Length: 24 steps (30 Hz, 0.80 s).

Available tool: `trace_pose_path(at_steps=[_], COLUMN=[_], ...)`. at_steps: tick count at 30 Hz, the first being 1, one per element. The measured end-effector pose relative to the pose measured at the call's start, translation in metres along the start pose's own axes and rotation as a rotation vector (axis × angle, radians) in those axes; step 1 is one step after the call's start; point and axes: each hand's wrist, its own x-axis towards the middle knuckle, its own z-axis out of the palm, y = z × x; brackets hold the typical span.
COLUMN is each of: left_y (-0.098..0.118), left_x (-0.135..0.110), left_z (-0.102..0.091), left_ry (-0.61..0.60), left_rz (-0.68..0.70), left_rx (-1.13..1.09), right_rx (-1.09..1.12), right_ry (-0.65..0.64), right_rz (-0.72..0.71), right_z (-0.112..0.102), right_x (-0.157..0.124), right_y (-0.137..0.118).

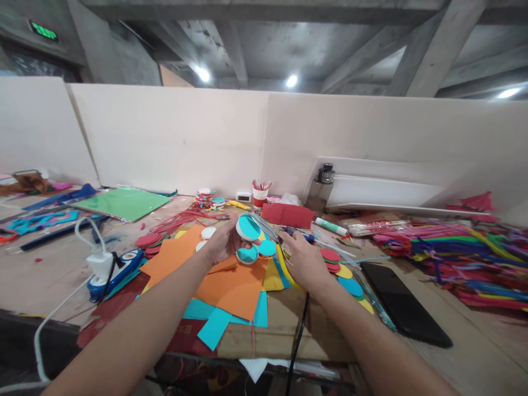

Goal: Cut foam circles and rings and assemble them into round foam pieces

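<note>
My left hand [225, 242] is closed around a white disc with a teal paper face [248, 227], held up over the table. A second teal-faced white disc [247, 254] sits just under that hand, and a teal paper circle [267, 248] lies beside it. My right hand [304, 262] is closed on a blue-handled tool [300, 235] whose black cord [297, 335] runs down off the table's front edge. Clear thin sticks [268, 228] cross between the two hands. Orange paper sheets [223, 278] lie under both hands.
Red circles [330, 256] and a teal circle [350, 286] lie right of my right hand. A black tablet [402, 302] lies beyond them, then a heap of coloured strips [462, 258]. At left are a white plug [99, 264], a blue stapler-like tool [119, 269] and a green sheet [124, 202].
</note>
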Motion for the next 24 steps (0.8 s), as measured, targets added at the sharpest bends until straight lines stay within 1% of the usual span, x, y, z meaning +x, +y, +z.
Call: trace_pose_path(at_steps=[4, 10, 12, 16, 21, 24], left_y=[0.0009, 0.0009, 0.0003, -0.0003, -0.0011, -0.0026], left_x=[-0.0016, -0.0001, 0.0005, -0.0003, -0.0006, -0.0004], left_z=[0.001, -0.0064, -0.0079, -0.005, -0.0016, -0.0036], left_ry=[0.007, 0.06, 0.054, -0.004, 0.061, 0.038], left_rz=[-0.002, 0.013, 0.018, 0.009, 0.019, 0.004], left_rx=[0.032, 0.037, 0.027, -0.008, -0.043, -0.003], right_rx=[-0.009, -0.018, -0.02, -0.005, 0.008, -0.031], right_ry=[0.01, -0.002, 0.001, 0.011, 0.006, 0.017], right_rz=[-0.026, -0.03, -0.029, -0.005, 0.009, 0.0], right_z=[-0.0021, -0.0043, -0.0044, -0.0029, -0.0007, 0.0], right_x=[-0.0005, -0.0013, -0.0016, -0.0014, -0.0007, -0.0008], right_y=[-0.0002, -0.0015, -0.0015, -0.0018, -0.002, -0.0014])
